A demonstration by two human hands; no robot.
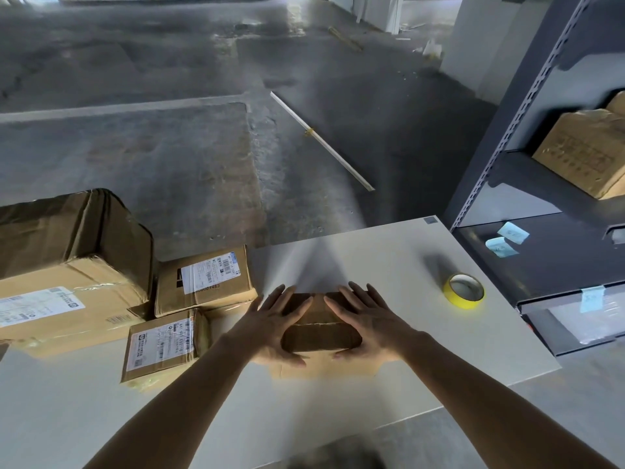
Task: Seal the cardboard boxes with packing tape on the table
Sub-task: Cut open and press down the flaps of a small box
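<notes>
Where the two top flaps meet along a seam, the small cardboard box (321, 328) rests on the pale tabletop (389, 258), near the middle of the view. The left hand (275, 328) lies flat on the box's 9 o'clock side and the right hand (367, 324) on its 3 o'clock side. Both have fingers straight and spread, pressing on the flaps, with the thumbs reaching inward along the near edge; neither hand is curled round anything. A roll of yellow tape (464, 291) lies flat on the tabletop at 3 o'clock from the box, apart from both hands. At 9 o'clock two labelled parcels (203, 286) sit close together, one nearer the viewer, and beyond them a large labelled carton (61, 299) carries a darker carton (67, 231) on top. At 2 o'clock stands a dark metal rack (541, 96) holding a printed carton (585, 154) and blue paper notes (507, 238). At 12 o'clock a white strip (321, 140) lies on the concrete floor (169, 147).
</notes>
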